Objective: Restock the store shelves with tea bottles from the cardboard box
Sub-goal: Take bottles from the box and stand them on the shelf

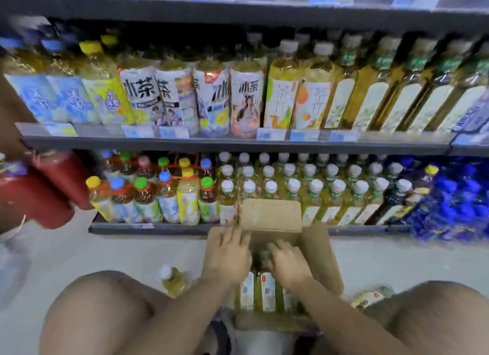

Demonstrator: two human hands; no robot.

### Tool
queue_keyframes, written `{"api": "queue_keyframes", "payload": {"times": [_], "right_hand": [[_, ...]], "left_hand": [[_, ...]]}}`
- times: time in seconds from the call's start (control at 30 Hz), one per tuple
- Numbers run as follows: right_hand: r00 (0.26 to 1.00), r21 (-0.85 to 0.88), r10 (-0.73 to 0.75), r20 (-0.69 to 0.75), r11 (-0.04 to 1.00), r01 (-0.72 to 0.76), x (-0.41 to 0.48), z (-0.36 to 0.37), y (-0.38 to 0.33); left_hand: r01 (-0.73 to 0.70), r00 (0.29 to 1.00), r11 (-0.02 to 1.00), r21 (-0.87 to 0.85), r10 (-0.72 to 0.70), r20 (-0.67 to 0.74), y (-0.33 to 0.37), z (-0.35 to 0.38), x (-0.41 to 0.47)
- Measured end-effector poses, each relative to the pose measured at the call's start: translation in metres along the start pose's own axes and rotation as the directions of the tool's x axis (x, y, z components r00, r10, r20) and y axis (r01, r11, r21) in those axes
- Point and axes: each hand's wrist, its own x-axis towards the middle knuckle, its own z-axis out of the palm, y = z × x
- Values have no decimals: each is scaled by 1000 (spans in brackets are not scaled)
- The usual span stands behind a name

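**Bottles sit in the box as both hands reach in**

Tea bottles (pixel 267 291) with pale labels stand upright, packed close together in the open cardboard box (pixel 321 251) on the floor between the person's knees. The right hand (pixel 288 262) is down among their tops with its fingers bent over them. Blur hides whether they have closed on a neck. The left hand (pixel 227 257) lies at the box's left wall with its fingers stretched forward and holds nothing.

This looks like the pick-up step, with no bottle lifted out yet. The next move calls for a firm hold on one neck and a straight pull up clear of its neighbours. The bottle then goes forward over the raised flap to the bottom shelf (pixel 148 229), where matching white-capped bottles (pixel 293 188) stand in rows just behind the box.

One loose bottle (pixel 173 279) stands on the floor to the left and another (pixel 370 296) lies to the right. At the far left, someone else holds red bottles (pixel 50 188).
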Motion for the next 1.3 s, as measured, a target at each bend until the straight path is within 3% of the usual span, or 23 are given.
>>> {"api": "queue_keyframes", "payload": {"times": [0.1,0.23,0.37,0.6,0.7,0.87,0.97,1.07,1.17,1.3], "right_hand": [[973,41,101,207,993,-112,10,48,-8],[885,72,237,401,955,-288,31,90,-17],[837,128,346,424,892,-434,54,113,-20],[809,309,437,394,766,-564,79,119,-20],[862,460,430,269,729,-507,69,105,-20],[937,637,348,7,721,-273,31,59,-16],[937,694,337,-93,696,-182,8,37,-10],[912,753,395,-108,632,-185,0,14,-6],[901,798,407,-151,588,-132,-8,-15,-8],[926,812,336,-174,580,-58,-8,-56,-10]], "left_hand": [[40,993,999,-14,-39,111,-4,37,-10],[76,995,990,-117,-67,77,-9,60,-11],[53,998,989,-139,-59,-37,-8,68,-10],[38,997,989,-142,-46,-54,-10,79,-7],[46,998,988,-149,-52,-32,-9,78,-7],[-1,998,996,-92,6,57,-3,56,-8],[-60,996,991,-119,67,53,10,44,-13],[-88,992,977,-192,102,68,32,41,-21],[-20,999,945,-326,29,22,52,37,-26],[108,983,767,-632,-178,-48,54,15,-21]]}}
